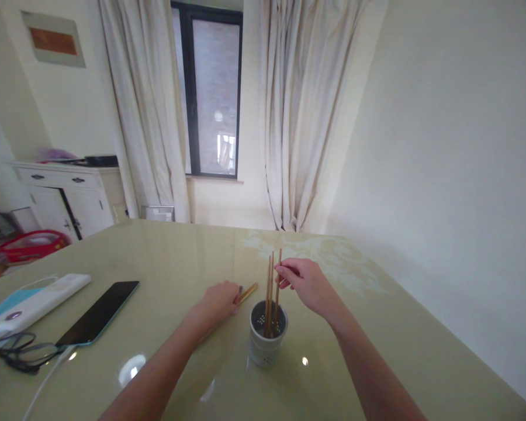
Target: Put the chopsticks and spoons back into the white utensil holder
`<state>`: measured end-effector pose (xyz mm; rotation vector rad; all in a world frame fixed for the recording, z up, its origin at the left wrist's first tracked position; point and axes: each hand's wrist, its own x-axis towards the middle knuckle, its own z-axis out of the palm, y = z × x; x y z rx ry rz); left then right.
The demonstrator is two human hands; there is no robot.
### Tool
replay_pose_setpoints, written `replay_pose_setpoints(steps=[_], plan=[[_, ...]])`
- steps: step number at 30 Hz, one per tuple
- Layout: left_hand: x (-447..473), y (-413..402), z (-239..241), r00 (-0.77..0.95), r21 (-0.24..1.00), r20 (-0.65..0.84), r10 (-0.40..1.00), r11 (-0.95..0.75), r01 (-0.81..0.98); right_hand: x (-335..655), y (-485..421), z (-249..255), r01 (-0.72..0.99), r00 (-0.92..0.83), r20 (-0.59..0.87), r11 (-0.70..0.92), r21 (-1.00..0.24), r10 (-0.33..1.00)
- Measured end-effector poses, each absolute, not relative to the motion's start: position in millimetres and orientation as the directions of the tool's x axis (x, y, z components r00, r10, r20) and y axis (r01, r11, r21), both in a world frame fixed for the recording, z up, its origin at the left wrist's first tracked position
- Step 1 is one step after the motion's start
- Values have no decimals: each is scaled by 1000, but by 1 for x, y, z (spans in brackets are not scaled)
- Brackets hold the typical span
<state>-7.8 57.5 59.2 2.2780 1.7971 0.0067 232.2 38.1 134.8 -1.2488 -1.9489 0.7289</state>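
Note:
A small grey perforated cup (267, 345) stands on the glossy green table (179, 257) in front of me. Three wooden chopsticks (269, 292) stand upright in it. My right hand (307, 283) is just right of their tops, fingers pinched on the rightmost chopstick. My left hand (221, 299) rests on the table left of the cup, fingers closed on a chopstick (248, 292) that lies flat on the surface, its tip pointing up and right.
At the left lie a black phone (99, 318) with a cable, a white remote (37, 301), black glasses (17, 351) and a blue mask. A white cabinet (70, 193) and curtained window stand beyond. A wall runs along the table's right side.

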Motion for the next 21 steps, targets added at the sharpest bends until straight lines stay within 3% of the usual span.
replay_pose_setpoints(steps=[9, 14, 17, 19, 21], plan=[[1, 61, 51, 272, 204, -120, 955, -244, 948, 231, 42, 126, 534, -298, 212, 346, -772, 931], [-9, 62, 66, 205, 234, -48, 978, -188, 954, 236, 37, 137, 597, -171, 333, 367, -714, 927], [-21, 59, 95, 220, 490, 61, 974, -221, 843, 234, 30, 146, 544, -92, 453, 426, -723, 887], [-22, 48, 118, 287, 718, 140, 948, -297, 629, 229, 22, 151, 475, -70, 491, 462, -749, 868], [-14, 29, 139, 329, 801, 279, 902, -408, 439, 221, 12, 155, 405, -73, 495, 479, -779, 866]])
